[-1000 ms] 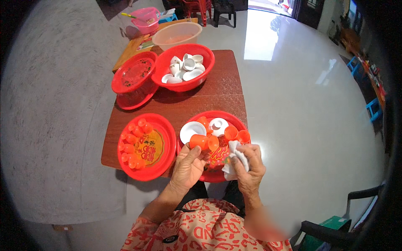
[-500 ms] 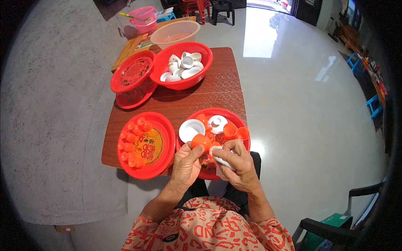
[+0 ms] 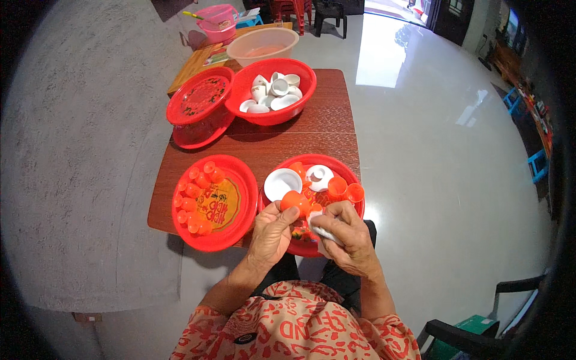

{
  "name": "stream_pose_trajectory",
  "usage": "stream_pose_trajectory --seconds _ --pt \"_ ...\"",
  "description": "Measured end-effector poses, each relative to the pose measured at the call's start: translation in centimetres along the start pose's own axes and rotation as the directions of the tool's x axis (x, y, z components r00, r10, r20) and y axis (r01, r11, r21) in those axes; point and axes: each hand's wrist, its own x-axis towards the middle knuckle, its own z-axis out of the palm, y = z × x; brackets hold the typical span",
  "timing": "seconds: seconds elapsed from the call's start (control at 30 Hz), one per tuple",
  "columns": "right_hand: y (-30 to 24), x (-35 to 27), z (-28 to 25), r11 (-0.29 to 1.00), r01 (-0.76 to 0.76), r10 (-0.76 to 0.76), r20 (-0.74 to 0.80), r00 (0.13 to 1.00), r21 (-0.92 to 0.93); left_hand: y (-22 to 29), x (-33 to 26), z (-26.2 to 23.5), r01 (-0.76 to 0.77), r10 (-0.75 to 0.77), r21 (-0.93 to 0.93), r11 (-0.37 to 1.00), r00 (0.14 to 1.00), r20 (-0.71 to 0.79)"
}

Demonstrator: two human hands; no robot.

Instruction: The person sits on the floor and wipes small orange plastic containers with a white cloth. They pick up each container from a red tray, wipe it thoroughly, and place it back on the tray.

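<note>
My left hand (image 3: pixel 271 235) pinches a small orange plastic stemmed cup (image 3: pixel 294 203) by its bowl. A folded white cloth (image 3: pixel 327 231) is gripped in my right hand (image 3: pixel 351 240), pressed against the narrow end of that cup. Both hands are over the near side of a round red tray (image 3: pixel 318 158). In this tray sit a white bowl (image 3: pixel 283 185), a white lid with a round knob (image 3: pixel 320 178) and several orange cups (image 3: pixel 337 187). To the left, another red tray (image 3: pixel 247 198) with a yellow printed centre carries several orange cups (image 3: pixel 193 191) along its left side.
On the brown wooden table (image 3: pixel 288 143), a red basin (image 3: pixel 309 90) of white cups stands at the back, beside stacked red trays (image 3: pixel 201 99). Behind are a pale basin (image 3: pixel 264 45) and a pink basket (image 3: pixel 217 24). A black armchair (image 3: pixel 468 336) stands at right.
The view has shifted slightly, so the table and trays appear a little farther right. Both hands keep their hold on the cup and the cloth.
</note>
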Motion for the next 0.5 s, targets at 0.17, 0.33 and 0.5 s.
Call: stream_pose_trajectory --seconds 0.17,0.33,0.5 --pt "-0.2 -0.3 -0.3 0.997 -0.043 0.038 -0.080 0.996 -0.059 0.3 0.0 -0.1 0.015 -0.014 -0.021 1.000 1.000 0.011" --pt "0.1 0.0 1.1 0.960 0.019 -0.057 -0.129 0.990 -0.278 0.0 -0.1 0.5 -0.040 0.041 0.056 0.998 0.999 -0.030" --pt "0.1 -0.5 1.0 0.994 -0.039 0.031 -0.083 0.996 -0.100 -0.4 -0.1 0.3 -0.064 0.066 0.078 0.995 0.997 -0.031"
